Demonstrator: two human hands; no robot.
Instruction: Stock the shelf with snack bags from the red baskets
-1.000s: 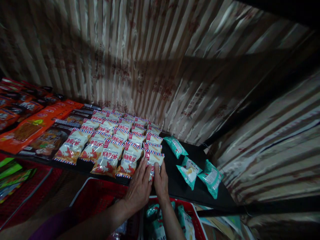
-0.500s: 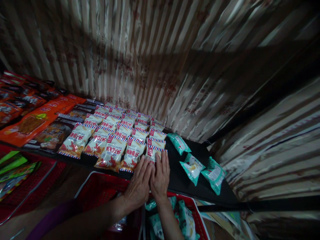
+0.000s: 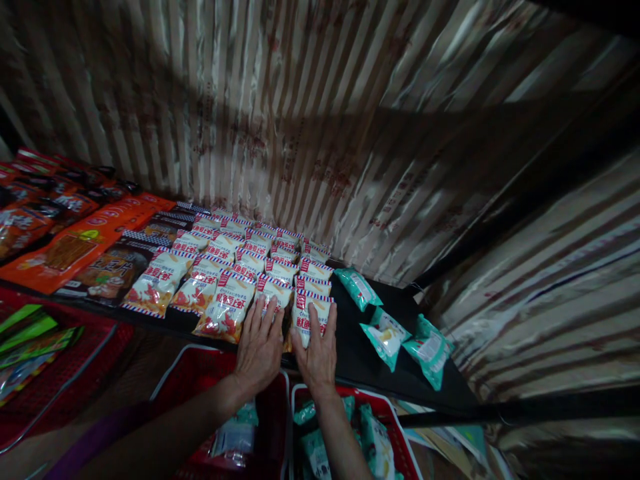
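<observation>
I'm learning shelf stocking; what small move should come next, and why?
Perhaps lift the right hand clear of the rightmost front white bag: that bag already lies face up, lined up with white bags behind, while the teal bags lie askew.

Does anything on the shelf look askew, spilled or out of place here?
Yes: at the right end of the black shelf, three teal packets lie scattered at differing angles, unlike the fairly orderly rows of white packets beside them. No spill shows.
</observation>
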